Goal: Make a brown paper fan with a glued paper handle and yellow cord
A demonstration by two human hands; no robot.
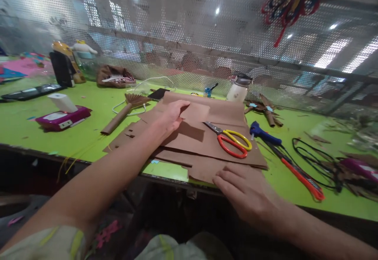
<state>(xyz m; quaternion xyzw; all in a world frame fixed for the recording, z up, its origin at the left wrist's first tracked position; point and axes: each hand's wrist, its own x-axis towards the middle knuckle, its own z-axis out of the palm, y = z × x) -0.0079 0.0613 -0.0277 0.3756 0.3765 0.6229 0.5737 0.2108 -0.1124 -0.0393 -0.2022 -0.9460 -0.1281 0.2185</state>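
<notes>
My left hand (pixel 170 116) reaches out over a stack of brown paper sheets (pixel 206 142) and holds a small brown paper piece (pixel 196 112) by its left edge, lifted slightly off the stack. My right hand (pixel 245 191) lies flat, fingers together, on the near edge of the brown sheets at the front of the green table (pixel 88 134). Scissors (pixel 233 140) with one yellow and one red handle rest on the sheets, just right of the small piece.
A blue and orange glue gun (pixel 280 153) with a black cord lies to the right. A folded brown paper fan (pixel 125 110), a pink box (pixel 63 118) with a white block, a white jar (pixel 239 88) and a perforated metal screen (pixel 189 35) stand behind.
</notes>
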